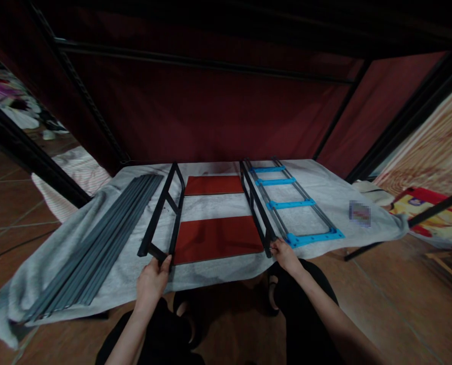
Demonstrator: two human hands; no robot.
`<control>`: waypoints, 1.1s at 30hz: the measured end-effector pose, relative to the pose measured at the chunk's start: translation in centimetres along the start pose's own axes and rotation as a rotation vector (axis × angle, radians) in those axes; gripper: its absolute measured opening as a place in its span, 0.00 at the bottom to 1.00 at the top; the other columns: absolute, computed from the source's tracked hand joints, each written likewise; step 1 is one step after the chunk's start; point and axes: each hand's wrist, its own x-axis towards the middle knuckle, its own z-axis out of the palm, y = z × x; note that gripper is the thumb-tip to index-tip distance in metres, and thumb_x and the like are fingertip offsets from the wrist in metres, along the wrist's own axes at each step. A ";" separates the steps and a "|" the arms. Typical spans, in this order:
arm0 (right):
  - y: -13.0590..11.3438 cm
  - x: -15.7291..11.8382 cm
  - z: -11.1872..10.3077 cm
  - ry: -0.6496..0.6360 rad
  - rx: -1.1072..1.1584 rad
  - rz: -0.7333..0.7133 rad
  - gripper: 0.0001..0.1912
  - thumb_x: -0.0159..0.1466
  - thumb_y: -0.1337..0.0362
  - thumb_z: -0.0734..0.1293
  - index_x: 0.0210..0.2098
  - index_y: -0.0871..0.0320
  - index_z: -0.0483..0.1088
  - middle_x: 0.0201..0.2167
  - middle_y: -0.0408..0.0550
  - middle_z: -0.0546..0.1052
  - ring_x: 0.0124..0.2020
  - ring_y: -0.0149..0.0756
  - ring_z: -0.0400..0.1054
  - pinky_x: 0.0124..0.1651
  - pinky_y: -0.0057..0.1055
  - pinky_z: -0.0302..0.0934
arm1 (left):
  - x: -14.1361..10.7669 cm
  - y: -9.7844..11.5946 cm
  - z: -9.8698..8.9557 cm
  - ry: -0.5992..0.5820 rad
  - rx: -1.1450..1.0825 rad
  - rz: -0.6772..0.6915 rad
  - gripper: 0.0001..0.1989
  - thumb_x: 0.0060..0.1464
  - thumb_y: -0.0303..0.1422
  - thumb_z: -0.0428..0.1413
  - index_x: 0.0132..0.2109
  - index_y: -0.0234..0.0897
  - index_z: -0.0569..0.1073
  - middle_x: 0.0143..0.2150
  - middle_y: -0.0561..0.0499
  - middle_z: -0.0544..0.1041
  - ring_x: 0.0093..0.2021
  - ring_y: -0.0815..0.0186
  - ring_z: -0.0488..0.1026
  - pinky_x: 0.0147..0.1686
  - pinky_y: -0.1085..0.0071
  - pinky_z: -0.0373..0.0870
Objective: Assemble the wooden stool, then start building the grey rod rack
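Note:
My left hand (153, 279) grips the near end of a black metal side frame (160, 219), which stands on edge with a crossbar midway. At the near end of a second black side frame (259, 207), the fingers of my right hand (285, 255) are closed on the metal. Two reddish-brown boards lie flat between the frames: a larger board (218, 238) in front and a narrower board (213, 185) behind. Right of my right hand lies a rack of grey rods with blue plastic crossbars (291, 204).
A bundle of grey tubes (100, 243) lies on the left of the grey cloth (206, 276). A small card-like item (360, 213) is at the right. Dark red fabric (218, 111) hangs behind. Black metal posts (393, 121) stand at the sides, and a colourful box (435, 213) lies beyond the right end.

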 end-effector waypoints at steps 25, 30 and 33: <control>-0.5 -0.4 0.4 -0.004 -0.108 0.022 0.14 0.60 0.74 0.60 0.43 0.61 0.70 0.43 0.55 0.74 0.45 0.40 0.70 0.50 0.34 0.63 | -6.0 24.7 6.0 -0.780 -1.189 0.646 0.38 0.54 0.31 0.56 0.69 0.41 0.50 0.51 0.44 0.72 0.55 0.62 0.68 0.58 0.60 0.60; -0.6 0.0 -0.1 -0.042 -0.082 -0.054 0.16 0.61 0.75 0.59 0.46 0.63 0.70 0.48 0.58 0.74 0.50 0.39 0.69 0.56 0.35 0.60 | -5.3 25.4 6.6 -0.865 -1.165 0.614 0.42 0.49 0.27 0.60 0.68 0.42 0.52 0.48 0.45 0.72 0.48 0.65 0.70 0.51 0.64 0.65; -0.6 0.0 -0.3 -0.062 -0.093 -0.048 0.13 0.62 0.74 0.58 0.43 0.62 0.71 0.45 0.58 0.75 0.48 0.39 0.70 0.54 0.35 0.62 | -4.5 25.6 8.1 -0.819 -1.154 0.585 0.45 0.47 0.26 0.61 0.69 0.42 0.50 0.43 0.49 0.72 0.42 0.68 0.71 0.47 0.65 0.68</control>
